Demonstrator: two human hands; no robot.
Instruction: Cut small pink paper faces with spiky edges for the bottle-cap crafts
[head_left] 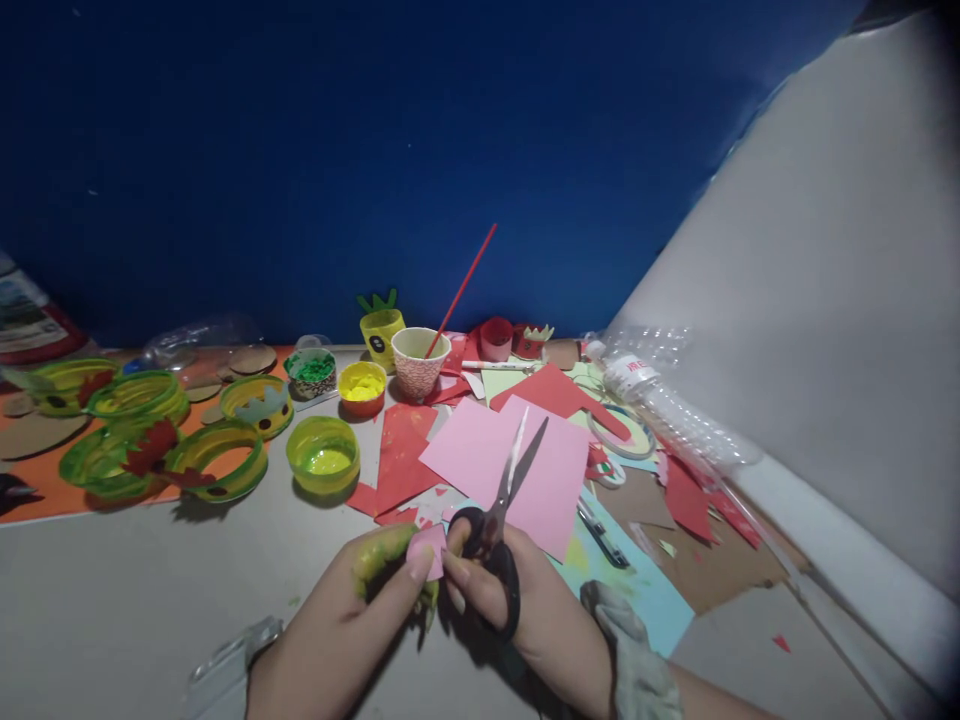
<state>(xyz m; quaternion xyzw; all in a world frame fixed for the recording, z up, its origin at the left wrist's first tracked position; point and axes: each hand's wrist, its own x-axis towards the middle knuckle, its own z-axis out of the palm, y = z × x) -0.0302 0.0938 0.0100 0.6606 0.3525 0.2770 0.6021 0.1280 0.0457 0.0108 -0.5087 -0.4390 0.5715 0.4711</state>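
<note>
My left hand point(360, 600), smeared with yellow-green paint, pinches a small pink paper piece point(429, 548) between thumb and fingers. My right hand point(525, 610) is closed through the black handles of a pair of scissors point(504, 500), whose blades stand open and point up and away over a large pink paper sheet point(547, 470). The two hands touch near the small pink piece at the front of the grey table point(150, 590).
Red paper sheets point(401, 450), green plastic rings point(217, 460), paint pots of green point(311, 370) and yellow point(362, 387), a patterned cup point(416, 365) with a red stick, a clear plastic bottle point(667, 400), brown card and a craft knife point(600, 535) crowd the table. A white slanted panel point(825, 300) rises on the right.
</note>
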